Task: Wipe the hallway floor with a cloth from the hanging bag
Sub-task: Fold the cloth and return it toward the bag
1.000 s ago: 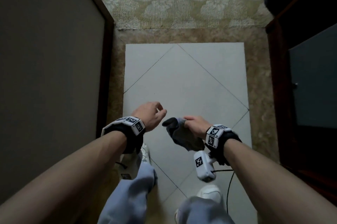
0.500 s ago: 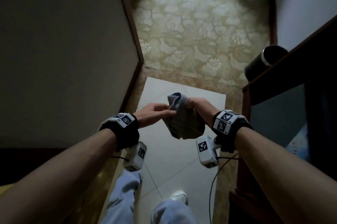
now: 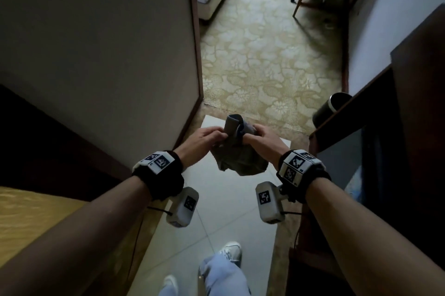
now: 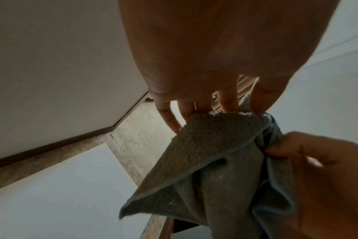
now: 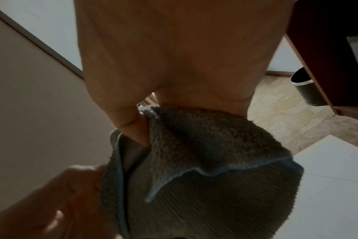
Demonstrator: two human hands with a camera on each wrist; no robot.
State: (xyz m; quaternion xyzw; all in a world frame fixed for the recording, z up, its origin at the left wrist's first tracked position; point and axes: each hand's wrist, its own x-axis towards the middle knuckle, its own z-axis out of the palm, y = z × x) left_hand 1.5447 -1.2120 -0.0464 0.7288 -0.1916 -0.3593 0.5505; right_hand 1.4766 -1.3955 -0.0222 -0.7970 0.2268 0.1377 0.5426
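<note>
we are standing in the hallway with the cloth (image 3: 238,151) held up in the air between both hands, well above the pale floor tiles (image 3: 224,218) and touching nothing else. our right hand (image 3: 261,140) has its fingers (image 5: 133,126) curled into the upper bunch of the grey, blue-edged fabric, thumb pressed into a fold, so it carries most of the weight. our left hand (image 3: 202,143) pinches the top edge beside it: the left wrist view shows the fingertips (image 4: 227,103) closed on the hem, the rest of the cloth hanging loose and crumpled below. we judge that the cloth is already out of the bag, which is not in view, and that no wiping has begun; the step in hand looks like sorting the cloth out, finding its edges to spread or fold it into a pad. the next move, as we read it, calls for drawing the two hands apart to open the fabric, then crouching and laying it flat on the tiles in front of our shoes (image 3: 231,251), short of the patterned carpet (image 3: 265,66) at the tiles' far edge.
</note>
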